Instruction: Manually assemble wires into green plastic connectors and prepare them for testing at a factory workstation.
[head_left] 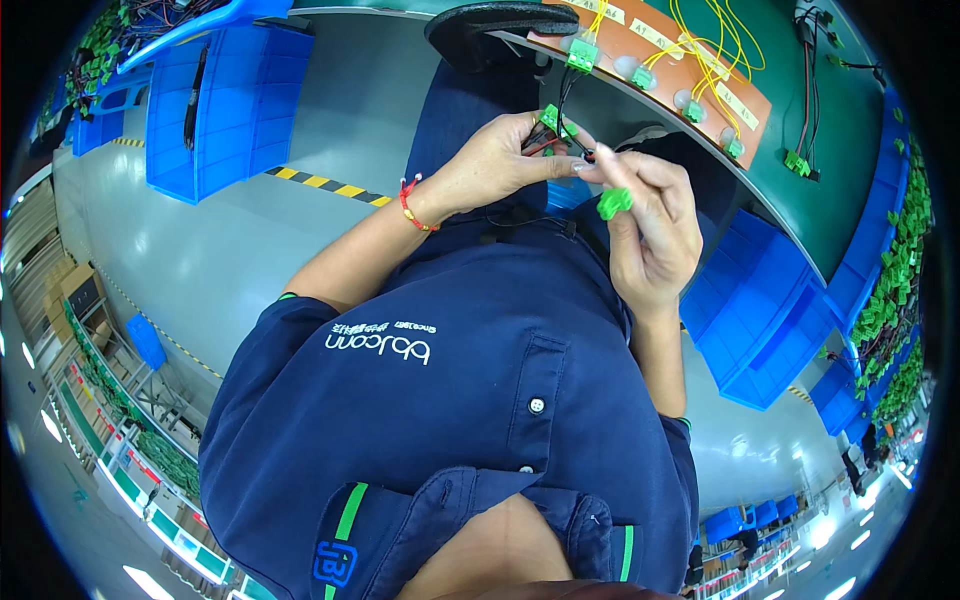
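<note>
1. Left hand [495,165] clenched on a small green plug connector [549,118] with thin black and red wires [545,145] trailing from it; held up at chest height, probably to keep the wire ends in plain sight.
2. Right hand [650,225] at 3 o'clock of the left, fingertips touching it; a second green connector [614,203] pinched against the palm, likely parked there, index finger stretched toward the wires.
3. Both connectors in the air over the dark blue shirt [470,380], apart from the counter [830,190].
4. At 12 to 1 o'clock, an orange fixture board [755,120] on the green counter, with yellow wires [715,60] and more green connectors clipped along its edge, within easy reach.
5. Blue bins [230,100] at 10 o'clock; more blue bins [760,320] under the counter at 3 o'clock.
</note>
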